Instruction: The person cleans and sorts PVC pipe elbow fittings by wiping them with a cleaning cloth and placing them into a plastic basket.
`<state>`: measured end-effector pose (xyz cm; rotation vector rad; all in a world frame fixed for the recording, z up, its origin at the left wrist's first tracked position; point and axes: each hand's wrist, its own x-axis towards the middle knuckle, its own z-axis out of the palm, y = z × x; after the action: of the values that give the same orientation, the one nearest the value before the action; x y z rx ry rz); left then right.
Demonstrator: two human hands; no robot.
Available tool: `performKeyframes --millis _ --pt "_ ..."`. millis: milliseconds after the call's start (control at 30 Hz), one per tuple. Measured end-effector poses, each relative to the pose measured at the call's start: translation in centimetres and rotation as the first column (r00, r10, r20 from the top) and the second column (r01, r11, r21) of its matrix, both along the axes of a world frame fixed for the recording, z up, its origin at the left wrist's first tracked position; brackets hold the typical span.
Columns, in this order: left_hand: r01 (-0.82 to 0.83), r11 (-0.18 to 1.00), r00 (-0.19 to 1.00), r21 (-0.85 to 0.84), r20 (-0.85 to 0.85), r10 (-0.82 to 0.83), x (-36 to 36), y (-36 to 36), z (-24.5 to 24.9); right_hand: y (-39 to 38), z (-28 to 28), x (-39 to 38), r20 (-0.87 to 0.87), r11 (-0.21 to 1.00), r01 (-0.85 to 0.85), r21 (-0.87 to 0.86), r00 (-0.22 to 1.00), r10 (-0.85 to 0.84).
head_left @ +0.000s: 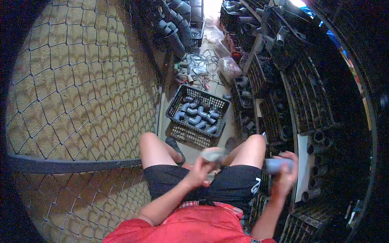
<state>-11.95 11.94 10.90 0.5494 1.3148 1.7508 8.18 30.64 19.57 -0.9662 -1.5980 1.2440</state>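
Above my lap, my left hand (198,172) is closed around a pale, blurred object (213,154) that I cannot make out. Out to the right, beside my right knee, my right hand (288,172) grips a grey pipe fitting (278,165), also smeared by motion. On the floor beyond my feet stands a black plastic crate (174,116) with several grey elbow fittings (194,120) in it. The two hands are well apart, and both are nearer to me than the crate.
A wire mesh fence (81,81) runs along the left. Racks of black crates (310,93) with pipe fittings line the right. Cables (200,62) and plastic bags (229,69) lie on the floor past the crate. More grey fittings (175,38) are piled at the upper left.
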Motion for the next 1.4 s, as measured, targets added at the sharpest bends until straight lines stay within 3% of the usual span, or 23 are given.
performKeyframes --millis 33,67,100,133,233,300,400,500,567,600,633,700,767,867,900,967,1100,1133,1200,1233,1300,1333,1400 --pt "0.114 0.985 0.985 0.133 -0.143 -0.095 0.7 0.7 2.4 -1.0 -2.3 -1.9 0.050 0.994 -0.075 -0.078 0.996 0.079" --pt "0.197 0.974 0.896 0.115 -0.424 -0.132 1.0 1.2 3.3 -2.9 -3.8 -4.0 -0.071 0.937 -0.146 -0.317 0.989 0.130" --pt "0.270 0.960 0.728 0.071 -0.668 -0.155 1.0 1.6 4.2 -4.7 -4.8 -5.8 -0.200 0.818 -0.235 -0.526 0.968 0.149" --pt "0.253 0.967 0.454 -0.034 -0.878 -0.150 -0.1 1.5 6.5 -5.6 -5.4 -7.0 -0.251 0.783 -0.282 -0.555 0.954 0.165" --pt "0.192 0.966 0.586 -0.175 -0.769 -0.256 -1.7 0.0 7.2 -6.7 -5.7 -8.3 -0.211 0.763 -0.372 -0.528 0.928 0.307" --pt "0.041 0.985 0.602 -0.170 -0.782 -0.160 -2.1 -0.5 7.3 -8.1 -5.6 -9.0 -0.138 0.761 -0.415 -0.500 0.905 0.403" --pt "-0.072 0.980 0.518 -0.185 -0.847 -0.122 -2.6 -1.8 6.8 -8.8 -5.2 -9.7 -0.164 0.773 -0.436 -0.461 0.898 0.409" --pt "-0.294 0.930 0.533 -0.221 -0.845 -0.032 -1.6 -2.7 6.6 -8.5 -5.0 -10.1 -0.374 0.712 -0.400 -0.578 0.904 0.204" --pt "-0.483 0.821 0.654 0.306 -0.497 0.570 -0.2 -1.9 5.9 -8.5 -4.7 -10.1 -0.372 0.610 -0.357 -0.707 0.922 0.109" --pt "-0.443 0.781 0.685 0.439 -0.396 0.611 0.5 -0.8 5.4 -8.6 -4.7 -10.1 -0.381 0.534 -0.371 -0.760 0.919 0.096" --pt "-0.259 0.919 0.636 0.299 -0.663 0.395 0.3 -1.6 5.4 -8.8 -5.0 -10.1 -0.383 0.532 -0.372 -0.760 0.919 0.095" --pt "-0.089 0.995 0.691 -0.051 -0.722 0.024 1.4 -2.2 3.8 -9.0 -6.1 -10.0 -0.446 0.466 -0.423 -0.777 0.893 0.067" --pt "-0.047 0.999 0.573 0.026 -0.818 0.048 0.5 -1.9 5.1 -8.7 -6.5 -9.9 -0.471 0.437 -0.426 -0.792 0.882 0.006" --pt "-0.073 0.997 0.204 -0.027 -0.979 -0.011 -0.8 -2.6 4.2 -8.3 -6.1 -9.2 -0.414 0.484 -0.354 -0.801 0.910 -0.020" --pt "-0.072 0.997 0.207 -0.032 -0.978 -0.016 -0.7 -2.6 4.2 -8.5 -6.0 -8.9 -0.411 0.480 -0.351 -0.804 0.911 -0.023" --pt "-0.035 0.999 0.549 -0.021 -0.836 0.002 -0.9 -2.5 4.2 -8.6 -5.8 -8.8 -0.422 0.560 -0.448 -0.697 0.888 0.186" --pt "0.004 1.000 0.590 0.021 -0.807 0.014 -1.7 -2.5 4.8 -8.5 -5.2 -8.8 -0.361 0.637 -0.448 -0.627 0.892 0.272" --pt "-0.037 0.999 0.809 0.001 -0.588 0.030 -0.9 -1.9 5.8 -8.6 -5.1 -8.8 -0.362 0.636 -0.450 -0.627 0.891 0.273" --pt "0.006 0.999 0.724 -0.053 -0.688 -0.041 -1.4 -1.7 5.7 -9.1 -4.7 -8.7 -0.033 0.748 -0.499 -0.438 0.840 0.542" --pt "0.041 0.993 0.625 -0.111 -0.772 -0.112 -1.7 -1.5 5.6 -9.4 -3.6 -8.9 -0.032 0.738 -0.455 -0.499 0.860 0.509" --pt "0.038 0.989 0.642 -0.142 -0.755 -0.133 -0.9 -1.7 5.0 -9.7 -3.8 -9.3 -0.008 0.861 -0.441 -0.255 0.891 0.454" --pt "-0.002 0.997 0.796 -0.083 -0.603 -0.049 -0.2 -1.6 4.7 -9.6 -3.4 -9.3 -0.007 0.860 -0.441 -0.255 0.891 0.455" --pt "-0.045 0.999 0.993 0.003 -0.107 0.046 1.8 -1.1 1.7 -9.3 -2.0 -9.3 0.042 0.808 -0.488 0.331 0.863 0.504"
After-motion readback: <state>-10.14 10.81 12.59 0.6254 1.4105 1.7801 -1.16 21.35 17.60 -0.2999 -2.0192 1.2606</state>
